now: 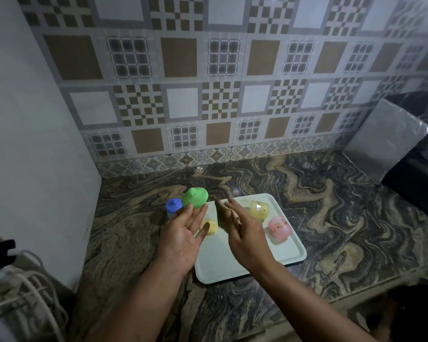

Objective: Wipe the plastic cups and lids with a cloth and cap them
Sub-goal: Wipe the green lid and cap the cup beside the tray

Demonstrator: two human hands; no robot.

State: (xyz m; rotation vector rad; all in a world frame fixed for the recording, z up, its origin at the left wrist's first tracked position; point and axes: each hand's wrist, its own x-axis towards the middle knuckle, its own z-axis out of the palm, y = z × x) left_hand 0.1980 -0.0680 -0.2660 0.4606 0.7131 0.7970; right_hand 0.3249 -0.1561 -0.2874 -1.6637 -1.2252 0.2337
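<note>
Both hands are up over the left end of the white tray (292, 255) and neither is gripping anything. The left hand (183, 240) is palm up with fingers spread, and its fingertips (189, 209) sit right at the bottom edge of the green lid (195, 197), touching or just short of it, hard to call at this angle. It looks more like a light balance than a hold. The right hand (245, 233) is also loose, fingers fanned and pointing toward the far wall, nothing pinched.

Where the stuff is: the green lid is just off the far left corner of the tray, with a blue capped cup (174, 209) right beside it on the counter (331, 193). On the tray there's a yellow lid (211, 227) near the left side, partly behind the left fingers, a yellow cup (258, 209) on its side toward the far edge, and a pink cup (279, 228) on its side just right of it. Both cups look speckled with grime.

No cloth anywhere in view, so I'd guess that's the first thing to sort out. My advice: actually wrap fingers round the green piece before moving it, because an open palm will drop it. Then wipe inside the rims, since that's where the specks hide, and match lid colour to cup before pressing on.
</note>
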